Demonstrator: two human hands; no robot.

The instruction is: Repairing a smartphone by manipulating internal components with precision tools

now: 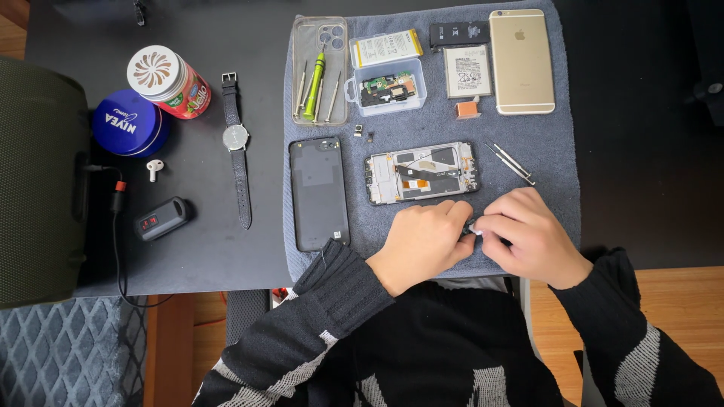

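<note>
Both hands, the left [422, 245] and right [528, 234], met on the grey towel [543, 143] just below the opened phone [422, 173], fingertips pinching a tiny white part [474, 230], probably light, fragile and best held by its edges.

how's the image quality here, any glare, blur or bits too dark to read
Head view: even, soft light with faint shadows; sharp across the grey towel. Mild sheen on the gold phone and the clear case. The black desk swallows detail at the top edge. The tiny white part pinched between the left hand and right hand is too small to identify.
</note>
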